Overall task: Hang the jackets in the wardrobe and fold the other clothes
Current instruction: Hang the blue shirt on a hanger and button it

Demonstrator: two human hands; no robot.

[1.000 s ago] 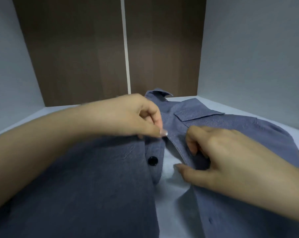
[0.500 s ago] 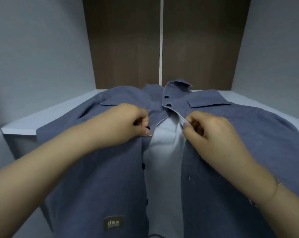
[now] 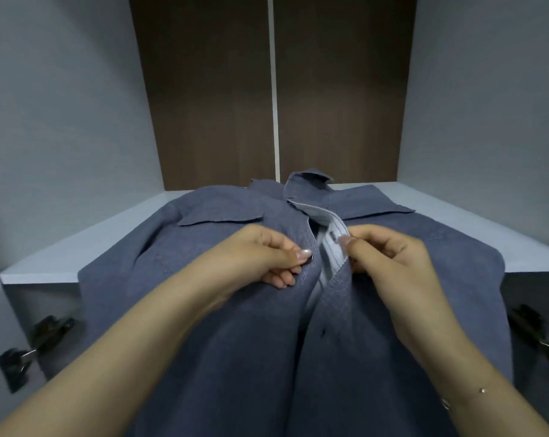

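The left hand (image 3: 267, 258) is curled, thumb and fingers pinching the left front edge of the blue-grey denim button shirt (image 3: 222, 342) at a button. The right hand (image 3: 390, 263) is likewise curled, pinching the right front placket, which is turned to show its pale striped lining. The shirt lies front-up on the pale grey wardrobe shelf (image 3: 46, 266), collar toward the back edge, its lower part hanging over the front edge. Dark metal hinges (image 3: 39, 342) sit below the shelf's front corners.
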